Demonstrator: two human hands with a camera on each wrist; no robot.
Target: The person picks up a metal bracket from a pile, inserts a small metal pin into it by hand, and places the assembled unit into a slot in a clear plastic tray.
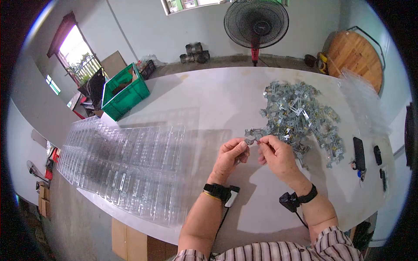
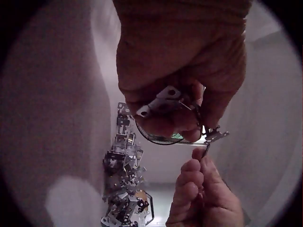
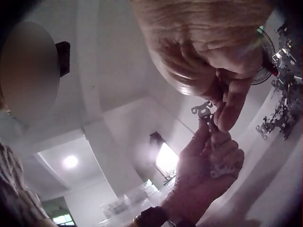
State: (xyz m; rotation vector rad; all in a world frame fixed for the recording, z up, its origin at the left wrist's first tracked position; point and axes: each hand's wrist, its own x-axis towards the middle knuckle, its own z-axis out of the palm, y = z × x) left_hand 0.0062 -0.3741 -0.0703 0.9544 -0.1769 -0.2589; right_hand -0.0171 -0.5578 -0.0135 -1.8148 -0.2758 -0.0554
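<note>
My left hand [image 1: 230, 160] pinches a small grey metal bracket [image 3: 203, 110] between thumb and forefinger. A second metal bracket [image 2: 163, 100] is tucked under that hand's curled fingers. Close against it, my right hand [image 1: 281, 158] has its thumb and forefinger pinched together on a small thin piece [image 2: 206, 150] at the bracket's edge; the fingers hide most of it. Just beyond both hands lies a big heap of similar metal brackets [image 1: 296, 111], a few of them right by the left fingertips.
Clear plastic trays [image 1: 130, 163] with long slots cover the table's left side, some holding metal pieces. A green crate [image 1: 126, 98] is at the back left. Clear plastic bags [image 1: 363, 100] and a black phone-like object [image 1: 359, 153] lie at the right. A fan [image 1: 257, 26] stands behind the table.
</note>
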